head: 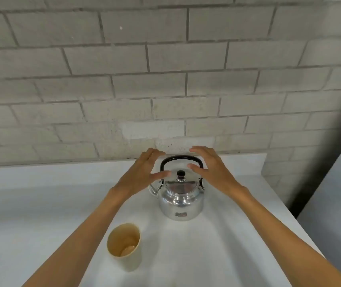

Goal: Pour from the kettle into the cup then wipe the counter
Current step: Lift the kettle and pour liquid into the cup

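A shiny metal kettle [180,200] with a black arched handle and a black lid knob stands on the white counter [41,204], its spout pointing left. My left hand [142,172] hovers open at the kettle's left side, fingers spread near the handle. My right hand [211,168] hovers open at its right side, fingers over the handle. Neither hand grips anything. A beige cup [125,244] stands upright in front of the kettle to the left, between my forearms, with a little liquid at its bottom.
A grey brick wall [165,69] rises directly behind the counter. The counter's right edge [302,224] runs diagonally, with a dark gap and a pale surface beyond it. No cloth is in view.
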The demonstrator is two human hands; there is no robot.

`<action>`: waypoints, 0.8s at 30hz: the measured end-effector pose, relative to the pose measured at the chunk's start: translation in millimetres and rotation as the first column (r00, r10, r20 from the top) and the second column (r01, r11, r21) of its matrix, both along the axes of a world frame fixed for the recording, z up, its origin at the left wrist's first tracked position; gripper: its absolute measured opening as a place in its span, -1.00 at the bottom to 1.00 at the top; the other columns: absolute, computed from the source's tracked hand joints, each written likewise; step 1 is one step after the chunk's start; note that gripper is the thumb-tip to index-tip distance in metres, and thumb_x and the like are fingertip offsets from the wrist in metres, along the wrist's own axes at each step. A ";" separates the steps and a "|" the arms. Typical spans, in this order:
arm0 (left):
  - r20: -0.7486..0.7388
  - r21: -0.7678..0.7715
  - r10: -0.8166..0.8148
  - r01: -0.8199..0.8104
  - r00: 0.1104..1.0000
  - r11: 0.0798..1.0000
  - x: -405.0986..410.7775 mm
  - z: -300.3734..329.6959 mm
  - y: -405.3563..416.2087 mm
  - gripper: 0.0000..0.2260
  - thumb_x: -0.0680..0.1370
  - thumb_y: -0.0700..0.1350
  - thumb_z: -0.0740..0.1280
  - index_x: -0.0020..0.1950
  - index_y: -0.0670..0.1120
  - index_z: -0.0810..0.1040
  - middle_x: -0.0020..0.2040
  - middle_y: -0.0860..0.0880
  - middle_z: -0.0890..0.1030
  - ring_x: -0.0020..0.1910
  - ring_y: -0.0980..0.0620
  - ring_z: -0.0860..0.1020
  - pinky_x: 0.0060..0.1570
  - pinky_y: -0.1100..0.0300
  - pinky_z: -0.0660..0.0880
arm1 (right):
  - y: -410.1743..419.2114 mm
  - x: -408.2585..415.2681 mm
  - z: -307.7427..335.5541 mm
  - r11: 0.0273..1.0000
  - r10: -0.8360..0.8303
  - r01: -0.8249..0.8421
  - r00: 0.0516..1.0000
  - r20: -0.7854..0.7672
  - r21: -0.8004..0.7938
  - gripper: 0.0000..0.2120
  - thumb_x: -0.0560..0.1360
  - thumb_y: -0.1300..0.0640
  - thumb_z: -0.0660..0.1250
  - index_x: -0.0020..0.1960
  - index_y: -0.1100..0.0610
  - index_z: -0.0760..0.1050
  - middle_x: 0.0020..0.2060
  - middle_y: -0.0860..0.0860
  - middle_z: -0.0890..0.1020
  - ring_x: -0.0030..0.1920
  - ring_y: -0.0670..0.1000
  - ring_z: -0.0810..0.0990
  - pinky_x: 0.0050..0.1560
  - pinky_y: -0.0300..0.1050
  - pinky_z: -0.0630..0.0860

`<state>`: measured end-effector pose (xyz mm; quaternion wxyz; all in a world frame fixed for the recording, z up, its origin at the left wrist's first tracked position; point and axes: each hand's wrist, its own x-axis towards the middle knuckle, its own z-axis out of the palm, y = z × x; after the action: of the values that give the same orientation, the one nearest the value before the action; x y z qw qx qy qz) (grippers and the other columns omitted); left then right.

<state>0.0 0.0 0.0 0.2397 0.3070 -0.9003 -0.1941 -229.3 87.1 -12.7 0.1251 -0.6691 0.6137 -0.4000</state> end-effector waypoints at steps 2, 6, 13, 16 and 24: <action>-0.033 0.051 0.003 -0.001 0.999 0.999 -6.7 -3.2 -5.6 -0.40 0.44 0.27 0.26 0.40 0.04 0.23 0.29 0.13 0.29 0.25 0.19 0.29 0.24 0.20 0.29 | -8.2 -1.0 -1.1 1.000 0.005 -0.005 1.000 0.021 0.010 -0.55 0.51 -0.10 0.32 0.37 -0.13 0.32 0.24 -0.25 0.37 0.27 -0.28 0.25 0.26 -0.37 0.14; -0.071 0.139 0.000 0.009 0.997 0.990 -18.6 -17.0 -15.8 -0.28 0.37 0.35 0.24 0.43 0.05 0.18 0.34 0.15 0.26 0.27 0.21 0.28 0.24 0.22 0.27 | -24.6 -1.2 -9.5 1.000 0.013 -0.014 0.996 0.086 0.013 -0.49 0.45 -0.16 0.38 0.35 -0.13 0.34 0.26 -0.23 0.45 0.27 -0.21 0.39 0.28 -0.30 0.27; -0.193 0.291 -0.003 0.060 0.981 0.955 -38.7 -30.1 -24.7 -0.39 0.35 0.32 0.28 0.32 0.09 0.32 0.23 0.12 0.45 0.13 0.21 0.48 0.04 0.45 0.39 | -41.8 1.4 -20.3 0.999 0.039 -0.035 0.961 0.274 -0.017 -0.61 0.38 -0.07 0.48 0.17 -0.08 0.51 -0.03 -0.22 0.64 -0.05 -0.25 0.61 -0.02 -0.50 0.45; -0.268 0.317 0.019 0.069 0.963 0.946 -44.3 -35.7 -23.8 -0.73 0.46 0.16 0.31 0.13 0.17 0.41 -0.03 0.14 0.58 -0.04 0.25 0.56 -0.10 0.49 0.43 | -43.6 3.6 -22.4 0.997 0.053 -0.034 0.947 0.317 -0.064 -0.85 0.43 0.05 0.46 -0.03 -0.10 0.57 -0.16 -0.24 0.66 -0.12 -0.25 0.61 -0.07 -0.45 0.46; -0.307 0.296 0.079 0.017 0.948 0.955 -55.0 -33.0 -17.2 -0.88 0.59 0.02 0.17 -0.04 0.00 0.41 -0.21 -0.04 0.54 -0.28 0.17 0.49 -0.17 0.24 0.49 | -34.8 6.0 -16.5 0.997 0.057 -0.036 0.934 0.353 -0.065 -0.89 0.46 0.11 0.43 -0.01 0.07 0.62 -0.16 -0.09 0.69 -0.13 -0.16 0.64 -0.08 -0.40 0.50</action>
<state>-55.0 -17.2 -33.0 0.3352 0.3186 -0.8062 -0.3691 -223.3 52.3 -29.2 0.2237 -0.6035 0.5534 -0.5287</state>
